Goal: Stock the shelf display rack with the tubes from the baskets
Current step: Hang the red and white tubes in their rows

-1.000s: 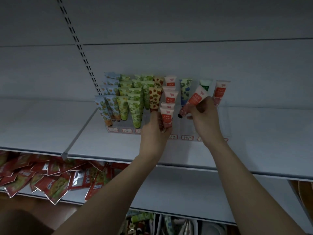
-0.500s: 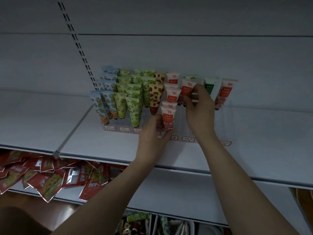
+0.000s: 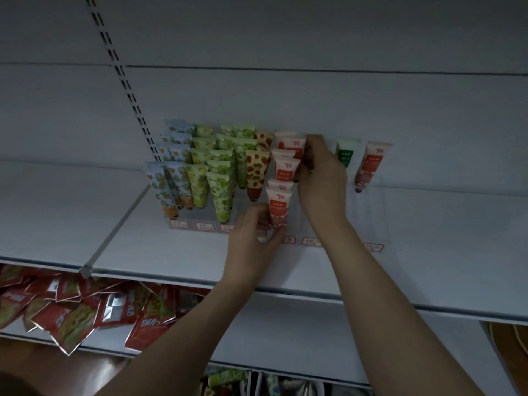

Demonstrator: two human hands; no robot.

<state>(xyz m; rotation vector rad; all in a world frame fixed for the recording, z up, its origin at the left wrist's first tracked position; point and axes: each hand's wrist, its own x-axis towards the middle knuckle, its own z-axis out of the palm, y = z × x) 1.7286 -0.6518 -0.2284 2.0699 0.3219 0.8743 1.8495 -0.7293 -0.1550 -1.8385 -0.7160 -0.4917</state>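
A clear display rack stands on the white shelf, filled on its left with blue, green and strawberry-print tubes. In its middle column stand several red-and-white tubes. My left hand pinches the bottom end of the front red-and-white tube. My right hand reaches into the rack further back and grips a red-and-white tube in the rear rows. Right of that hand a green tube and a lone red tube stand in the rack.
A slotted upright runs up the back wall. A divider rail splits the shelf left of the rack. Red snack packets lie piled on the lower shelf. Tubes in baskets show at the bottom edge.
My right hand has carried its red-and-white tube from the rack's right part leftward and back into the rear of the middle column. My left hand stays at the front tube's base.
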